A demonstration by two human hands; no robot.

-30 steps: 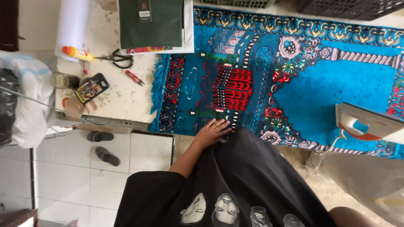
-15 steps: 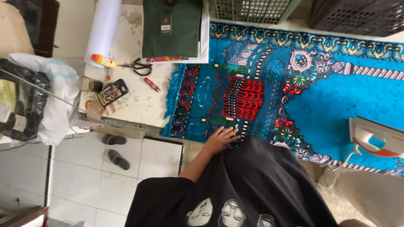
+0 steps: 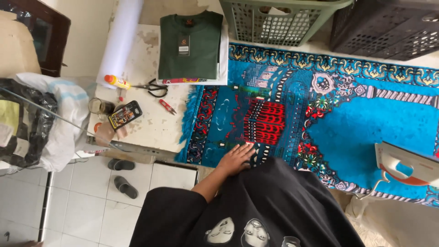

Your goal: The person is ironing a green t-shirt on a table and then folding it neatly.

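Observation:
My left hand (image 3: 235, 159) lies flat with fingers apart on the near edge of a blue patterned rug (image 3: 375, 123) spread over the table. It touches the top edge of a black cloth with printed faces (image 3: 274, 206) that fills the bottom of the view. Nothing is held in the hand. My right hand is out of sight. A white and orange iron (image 3: 404, 167) stands on the rug at the right edge, well away from the hand.
A folded dark green shirt (image 3: 190, 45) lies at the back on the white table (image 3: 155, 128), beside scissors (image 3: 153, 87), a glue bottle (image 3: 116, 82), a phone (image 3: 124, 115) and a white roll (image 3: 120, 41). Two baskets (image 3: 283, 20) stand behind. Sandals (image 3: 123, 176) lie on the tiled floor.
The view has tilted up, so the table, rug and baskets sit lower in the picture. My left hand has stayed on the same spot of the rug's near edge.

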